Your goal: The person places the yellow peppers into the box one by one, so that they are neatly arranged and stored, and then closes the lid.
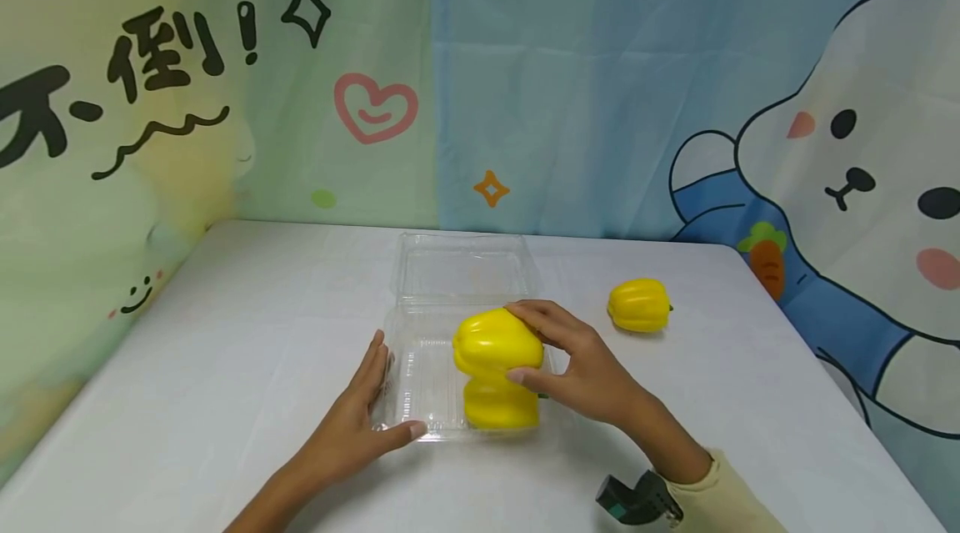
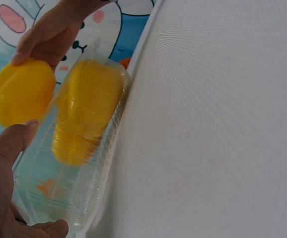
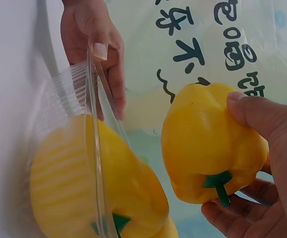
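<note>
My right hand (image 1: 577, 358) grips a yellow bell pepper (image 1: 495, 341) with its thumb on one side and its fingers on the other. This pepper is held up over a clear plastic clamshell box (image 1: 431, 383); its green stem (image 3: 218, 183) shows in the right wrist view. A second yellow bell pepper (image 1: 501, 409) lies in the box's right side, partly hidden by the held one. My left hand (image 1: 360, 416) rests against the box's left side, fingers nearly straight and thumb (image 3: 100, 52) at the near rim.
Another yellow bell pepper (image 1: 639, 305) lies on the white table (image 1: 247, 349), to the right of the box. The clear lid (image 1: 461, 266) is folded back flat behind the box. A printed curtain (image 1: 540, 99) hangs behind the table.
</note>
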`<state>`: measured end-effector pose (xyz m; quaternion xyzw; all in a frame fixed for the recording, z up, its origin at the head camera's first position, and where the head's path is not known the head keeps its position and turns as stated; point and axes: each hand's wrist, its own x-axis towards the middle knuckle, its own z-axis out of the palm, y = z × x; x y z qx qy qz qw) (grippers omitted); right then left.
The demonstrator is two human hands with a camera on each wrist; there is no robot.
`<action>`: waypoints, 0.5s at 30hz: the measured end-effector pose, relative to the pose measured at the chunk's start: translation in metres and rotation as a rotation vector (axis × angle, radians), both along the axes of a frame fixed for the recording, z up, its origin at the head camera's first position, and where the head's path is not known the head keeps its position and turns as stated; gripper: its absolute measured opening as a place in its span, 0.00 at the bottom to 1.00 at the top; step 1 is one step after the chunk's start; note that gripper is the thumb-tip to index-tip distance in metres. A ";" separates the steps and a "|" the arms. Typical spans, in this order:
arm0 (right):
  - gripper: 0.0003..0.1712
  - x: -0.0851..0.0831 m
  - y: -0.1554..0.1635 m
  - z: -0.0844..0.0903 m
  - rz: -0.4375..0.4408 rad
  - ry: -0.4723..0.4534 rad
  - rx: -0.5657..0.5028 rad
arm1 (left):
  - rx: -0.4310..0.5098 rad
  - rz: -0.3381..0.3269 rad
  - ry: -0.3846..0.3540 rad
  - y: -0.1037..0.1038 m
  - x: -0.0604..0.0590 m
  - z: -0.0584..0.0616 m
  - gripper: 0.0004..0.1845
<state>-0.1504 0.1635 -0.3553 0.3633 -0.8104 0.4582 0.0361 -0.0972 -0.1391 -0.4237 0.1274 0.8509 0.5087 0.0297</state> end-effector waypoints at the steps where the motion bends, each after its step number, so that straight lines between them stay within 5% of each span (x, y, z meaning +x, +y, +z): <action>1: 0.37 0.000 -0.001 0.000 0.003 -0.006 0.002 | -0.001 0.000 0.000 0.000 0.000 0.000 0.62; 15: 0.38 0.000 -0.024 -0.005 0.053 0.010 0.032 | -0.014 0.008 0.012 0.000 0.000 0.000 0.62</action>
